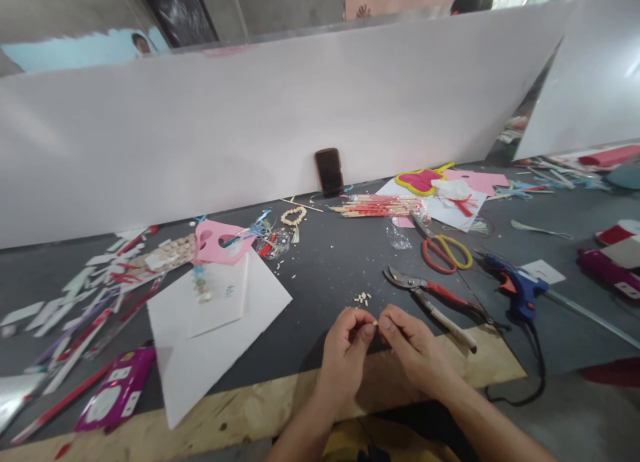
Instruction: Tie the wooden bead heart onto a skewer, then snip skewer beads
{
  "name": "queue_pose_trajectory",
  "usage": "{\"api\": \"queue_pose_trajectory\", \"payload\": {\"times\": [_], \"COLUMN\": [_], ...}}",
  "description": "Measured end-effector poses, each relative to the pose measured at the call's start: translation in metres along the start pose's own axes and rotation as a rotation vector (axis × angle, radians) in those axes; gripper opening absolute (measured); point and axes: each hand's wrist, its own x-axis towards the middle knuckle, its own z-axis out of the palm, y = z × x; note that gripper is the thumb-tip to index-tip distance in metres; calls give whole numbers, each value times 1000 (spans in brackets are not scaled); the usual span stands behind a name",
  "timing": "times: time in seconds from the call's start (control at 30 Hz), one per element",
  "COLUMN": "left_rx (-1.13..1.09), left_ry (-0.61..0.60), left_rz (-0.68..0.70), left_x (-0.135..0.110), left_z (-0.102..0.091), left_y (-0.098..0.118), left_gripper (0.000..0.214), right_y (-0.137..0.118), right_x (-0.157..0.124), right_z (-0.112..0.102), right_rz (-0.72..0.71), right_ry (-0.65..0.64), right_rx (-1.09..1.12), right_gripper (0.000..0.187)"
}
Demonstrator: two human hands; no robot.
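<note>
Over the table's front edge, my left hand (347, 345) and my right hand (410, 345) meet, thumbs and forefingers closed. Between their fingertips is a small pale piece (375, 323), mostly covered by the fingers. Just beyond lies a little pile of short, pale cut pieces (363, 298). To the right of the pile rests a pair of pruning shears (425, 290) with its jaws apart. Scissors (443, 252) with red and yellow handles lie behind the shears. A heart-shaped loop of pale pieces (293, 215) sits farther back.
A blue glue gun (517, 285) with a black cord lies at right. Bundled red-tipped sticks (380, 206) and an upright phone (329, 172) are near the white partition (280, 115). White sheets (200, 362), a pink cutout (215, 239) and a purple packet (117, 389) occupy the left.
</note>
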Motion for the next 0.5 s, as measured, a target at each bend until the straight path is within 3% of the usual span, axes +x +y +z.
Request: {"api": "queue_pose_trajectory", "payload": {"times": [0.13, 0.27, 0.4, 0.5], "left_rx": [-213, -528, -517, -445], "left_ry": [116, 349, 317, 226], "left_rz": [-138, -176, -164, -211], "left_x": [3, 13, 16, 11], "left_z": [5, -14, -34, -32], "left_y": [-4, -4, 1, 3], "left_gripper": [21, 20, 20, 20], "right_y": [2, 15, 34, 41], "right_x": [-3, 5, 29, 52], "right_z": [-5, -36, -69, -74], "right_rz": [-27, -90, -25, -19], "right_ry": [14, 37, 21, 59], "right_rx": [-41, -351, -855, -900], "right_gripper": [35, 31, 22, 32]}}
